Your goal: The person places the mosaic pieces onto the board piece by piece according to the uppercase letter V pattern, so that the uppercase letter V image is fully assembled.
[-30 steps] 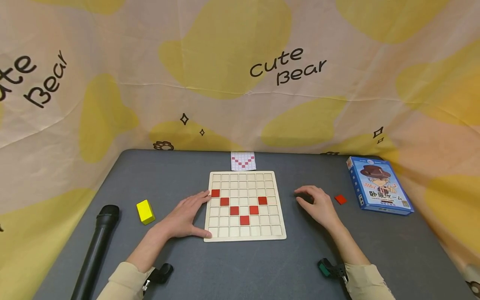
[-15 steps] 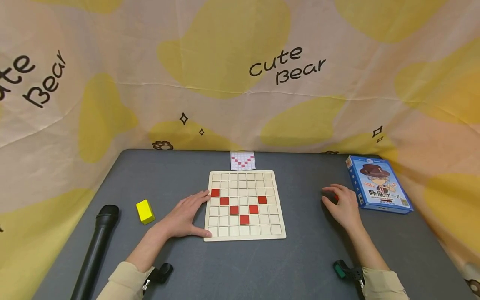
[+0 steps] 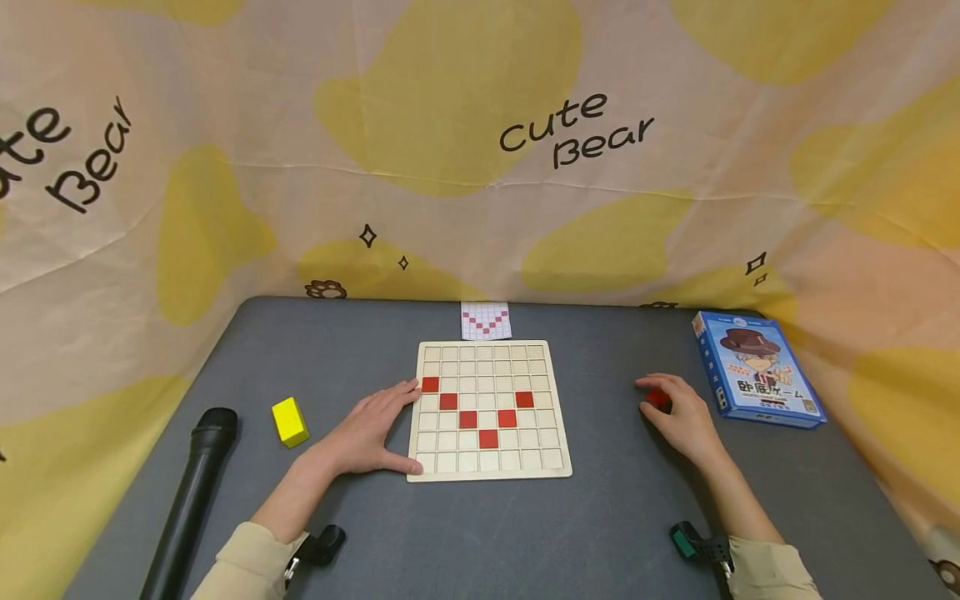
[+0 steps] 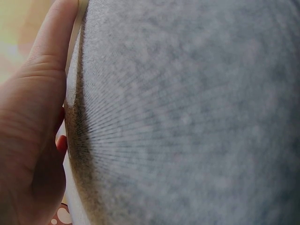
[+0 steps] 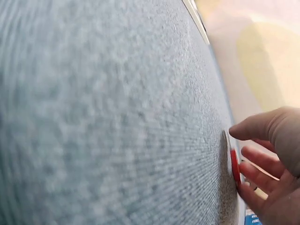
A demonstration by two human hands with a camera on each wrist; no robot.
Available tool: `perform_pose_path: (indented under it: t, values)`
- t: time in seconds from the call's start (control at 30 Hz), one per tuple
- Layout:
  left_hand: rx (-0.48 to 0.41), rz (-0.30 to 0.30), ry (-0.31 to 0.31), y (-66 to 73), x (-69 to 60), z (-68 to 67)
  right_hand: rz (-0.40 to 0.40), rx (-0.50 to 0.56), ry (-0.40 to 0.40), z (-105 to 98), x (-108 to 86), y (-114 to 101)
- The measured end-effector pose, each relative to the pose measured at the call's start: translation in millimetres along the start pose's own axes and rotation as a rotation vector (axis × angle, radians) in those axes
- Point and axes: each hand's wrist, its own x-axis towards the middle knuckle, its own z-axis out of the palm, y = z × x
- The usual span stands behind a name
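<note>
The left hand [image 3: 375, 429] rests on the left edge of a pale grid board [image 3: 450, 467], its fingers on the upper part and its thumb near the lower corner. Several red square tiles [image 3: 488, 438] sit in the board's cells in a V-like pattern. To the right of the board, the right hand [image 3: 681, 417] is low over the table, around one loose red tile [image 3: 658, 398]. In the right wrist view its fingertips touch or nearly touch that tile [image 5: 235, 167], while the thumb stands apart from it. Part of the tile is hidden by the fingers.
Behind the board lies a small pattern card [image 3: 486, 322]. A blue box [image 3: 761, 375] is at the right, past the right hand. A yellow block [image 3: 290, 422] and a black microphone [image 3: 197, 492] lie at the left. Patterned cloth [image 3: 450, 167] hangs behind the table.
The right hand has moved right, away from the board, to the loose red tile. That tile has slid slightly left on the table. The left hand stays on the board.
</note>
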Motion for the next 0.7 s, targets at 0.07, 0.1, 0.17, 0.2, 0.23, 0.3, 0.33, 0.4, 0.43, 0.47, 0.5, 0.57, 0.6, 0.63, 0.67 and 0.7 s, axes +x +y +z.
perform_pose_path:
  t: [0.07, 0.1, 0.17, 0.2, 0.23, 0.3, 0.33, 0.4, 0.43, 0.47, 0.5, 0.57, 0.6, 0.63, 0.67, 0.7]
  values:
    - [0.003, -0.001, 0.0, -0.1, 0.1, -0.1, -0.011, 0.007, 0.007, 1.3, 0.3, 0.0]
    - [0.003, -0.001, -0.001, 0.0, 0.1, -0.3, -0.009, 0.003, 0.013, 1.2, 0.4, 0.2]
    - [-0.001, -0.001, -0.003, 0.2, -0.1, -0.6, 0.002, -0.006, 0.019, -0.1, 0.1, 0.8]
    - [-0.003, -0.001, -0.003, 0.3, -0.2, -0.7, 0.009, -0.014, 0.019, -1.3, -0.2, 1.2]
    - [-0.005, -0.001, -0.004, 0.3, -0.2, -0.8, 0.017, -0.023, 0.017, -2.5, -0.6, 1.5]
    - [-0.006, 0.001, -0.003, 0.2, -0.2, -0.8, 0.032, -0.037, 0.01, -5.3, -1.6, 2.0]
    - [-0.006, 0.002, -0.002, 0.1, -0.2, -0.7, 0.039, -0.04, 0.006, -6.4, -2.2, 2.3]
    - [-0.005, 0.003, 0.0, -0.2, -0.3, -0.6, 0.044, -0.048, 0.001, -7.8, -3.0, 2.5]
    - [-0.006, 0.004, 0.0, -0.4, -0.4, -0.5, 0.043, -0.052, 0.001, -8.0, -3.3, 2.5]
    - [-0.007, 0.004, 0.0, -0.6, -0.4, -0.4, 0.042, -0.053, 0.003, -8.3, -3.5, 2.4]
    - [-0.008, 0.004, -0.001, -0.8, -0.4, -0.3, 0.038, -0.056, 0.008, -8.1, -3.7, 2.2]
    - [-0.007, 0.005, -0.001, -1.1, -0.4, 0.1, 0.028, -0.059, 0.02, -7.5, -3.9, 2.2]
    - [-0.007, 0.006, -0.001, -1.2, -0.4, 0.2, 0.023, -0.06, 0.024, -7.1, -3.9, 2.3]
    - [-0.008, 0.006, -0.001, -1.3, -0.3, 0.3, 0.019, -0.06, 0.028, -6.9, -4.0, 2.2]
    - [-0.006, 0.006, -0.001, -1.4, -0.3, 0.4, 0.017, -0.06, 0.031, -6.7, -4.0, 2.3]
    - [-0.006, 0.006, 0.0, -1.4, -0.4, 0.4, 0.014, -0.06, 0.035, -6.5, -3.9, 2.5]
